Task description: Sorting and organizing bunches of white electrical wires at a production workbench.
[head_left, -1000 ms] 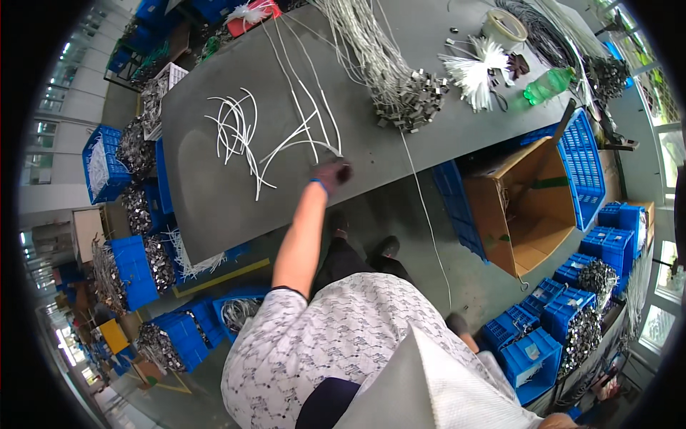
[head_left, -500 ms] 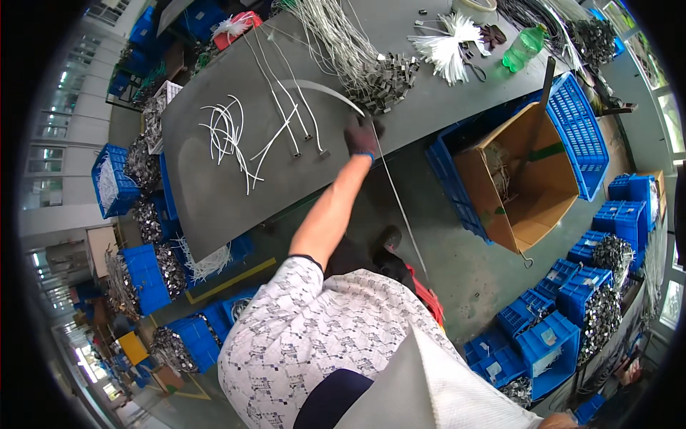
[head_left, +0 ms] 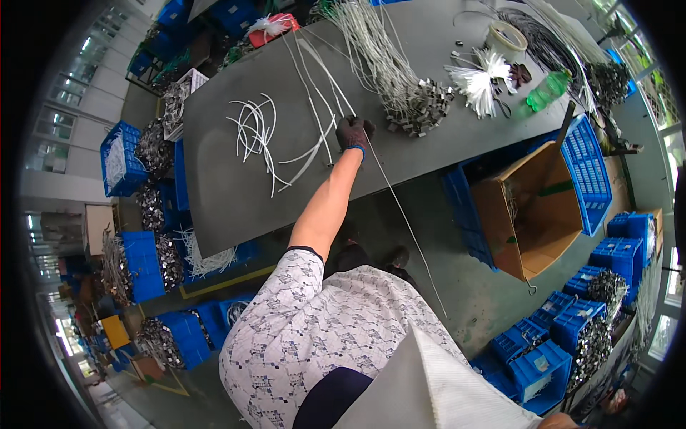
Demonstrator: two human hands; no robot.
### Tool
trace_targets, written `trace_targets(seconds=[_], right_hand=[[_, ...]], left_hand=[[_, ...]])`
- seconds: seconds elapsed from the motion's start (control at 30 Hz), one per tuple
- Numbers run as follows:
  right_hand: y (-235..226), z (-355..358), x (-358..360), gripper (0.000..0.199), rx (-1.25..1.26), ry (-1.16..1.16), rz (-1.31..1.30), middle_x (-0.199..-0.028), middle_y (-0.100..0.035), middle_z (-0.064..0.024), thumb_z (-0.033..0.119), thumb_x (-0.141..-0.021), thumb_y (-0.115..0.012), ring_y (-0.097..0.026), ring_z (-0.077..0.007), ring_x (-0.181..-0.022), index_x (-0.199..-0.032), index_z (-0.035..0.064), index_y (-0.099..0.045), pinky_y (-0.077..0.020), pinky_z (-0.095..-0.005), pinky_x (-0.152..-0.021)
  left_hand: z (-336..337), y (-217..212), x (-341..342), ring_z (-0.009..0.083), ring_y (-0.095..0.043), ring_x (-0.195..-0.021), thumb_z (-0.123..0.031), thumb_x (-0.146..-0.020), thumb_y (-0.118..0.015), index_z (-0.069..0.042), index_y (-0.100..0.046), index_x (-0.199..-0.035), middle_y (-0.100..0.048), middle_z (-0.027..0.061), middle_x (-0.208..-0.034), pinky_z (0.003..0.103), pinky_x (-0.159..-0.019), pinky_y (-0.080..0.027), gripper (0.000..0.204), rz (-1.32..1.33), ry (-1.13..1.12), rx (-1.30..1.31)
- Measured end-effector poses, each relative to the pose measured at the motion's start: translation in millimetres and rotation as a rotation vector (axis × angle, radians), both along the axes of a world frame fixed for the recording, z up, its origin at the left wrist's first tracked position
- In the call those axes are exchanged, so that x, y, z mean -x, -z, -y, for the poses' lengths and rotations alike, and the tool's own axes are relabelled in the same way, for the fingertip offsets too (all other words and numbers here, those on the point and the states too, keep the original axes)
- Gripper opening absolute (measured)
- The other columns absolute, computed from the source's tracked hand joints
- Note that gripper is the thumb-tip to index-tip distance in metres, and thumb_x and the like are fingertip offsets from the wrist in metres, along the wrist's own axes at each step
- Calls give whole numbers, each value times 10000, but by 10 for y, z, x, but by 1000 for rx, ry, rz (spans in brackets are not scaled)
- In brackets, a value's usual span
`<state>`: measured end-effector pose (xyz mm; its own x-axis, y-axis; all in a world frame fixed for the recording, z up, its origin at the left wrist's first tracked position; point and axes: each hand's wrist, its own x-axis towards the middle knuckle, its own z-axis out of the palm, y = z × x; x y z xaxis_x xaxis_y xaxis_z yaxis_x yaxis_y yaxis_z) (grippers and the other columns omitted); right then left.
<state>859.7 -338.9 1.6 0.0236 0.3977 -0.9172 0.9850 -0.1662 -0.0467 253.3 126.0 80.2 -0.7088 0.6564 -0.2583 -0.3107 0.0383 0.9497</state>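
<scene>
White and thin, the cable (head_left: pixel 406 222) meets my gloved left hand (head_left: pixel 355 134) just beside the knuckles. Its long axis slants, nearly straight, from my fingers toward my body and to the right, crossing the table edge. My fingers are curled narrow around it, though the dark glove hides the exact pinch. On the far side of them, pale strips (head_left: pixel 340 91) run away and a little left, toward a red box (head_left: pixel 273 30); whether one of these joins the cable inside my fist, I cannot tell.

Left of my fingers, loose white lengths (head_left: pixel 263 143) lie curled on the grey table (head_left: pixel 214 207). Beyond and to the right, a wire bundle (head_left: pixel 371 53) ends in a clump of metal pieces (head_left: pixel 420 109), pointing my way; farther right stands out a green bottle (head_left: pixel 549 91). Nearer me and right, a cardboard box (head_left: pixel 496 214) has a shadowed inside. The cable's lower end thins out beside my patterned shirt (head_left: pixel 336 314), hard to follow; my right hand is out of sight.
</scene>
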Motion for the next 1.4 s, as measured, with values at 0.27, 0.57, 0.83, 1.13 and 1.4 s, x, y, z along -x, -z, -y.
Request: trace_targets(seconds=[0.27, 0.57, 0.83, 1.13, 1.4], right_hand=[[33, 24, 334, 316, 30, -50, 93, -1140, -669, -202, 295, -885, -563, -635, -386, -1076, -1073, 93, -718, -519, -482, -872], [-159, -162, 1200, 276, 23, 23, 69, -1077, -676, -224, 253, -884, -533, -642, -397, -1041, -1006, 79, -710, -520, -491, -848], [-243, -630, 1920, 238, -254, -121, -162, -1011, -682, -221, 204, -919, -487, -656, -403, -977, -1030, 77, -654, -528, -515, -789], [-84, -2038, 2670, 305, -635, -74, -440, -894, -686, -199, 325, -960, -543, -651, -434, -866, -1114, 76, -629, -507, -519, -704], [-715, -4036, 4542, 374, -724, 711, -999, -905, -639, -204, 312, -1023, -456, -626, -335, -785, -1134, -17, -595, -502, -414, -715]], left_hand=[[-182, 0, 516, 254, -661, -526, -96, -906, -634, -30, -571, -976, -675, 128, -737, 391, -469, -567, 115, -47, 34, -64], [-178, 402, 1168, 245, -695, -671, -162, -928, -647, -87, -614, -1005, -705, 98, -842, 396, -599, -598, 113, 507, 13, -138], [200, 1686, 1290, 206, -694, -736, -196, -875, -660, -72, -660, -988, -701, 90, -860, 324, -617, -551, 167, -687, 629, -147], [430, 474, 164, 99, -564, -617, -276, -872, -709, -53, -716, -859, -641, -5, -712, 282, -574, -459, 223, 266, 530, 205], [770, 407, -176, 73, -522, -618, -257, -887, -700, -25, -710, -799, -615, -8, -652, 266, -589, -438, 249, -183, 671, 310]])
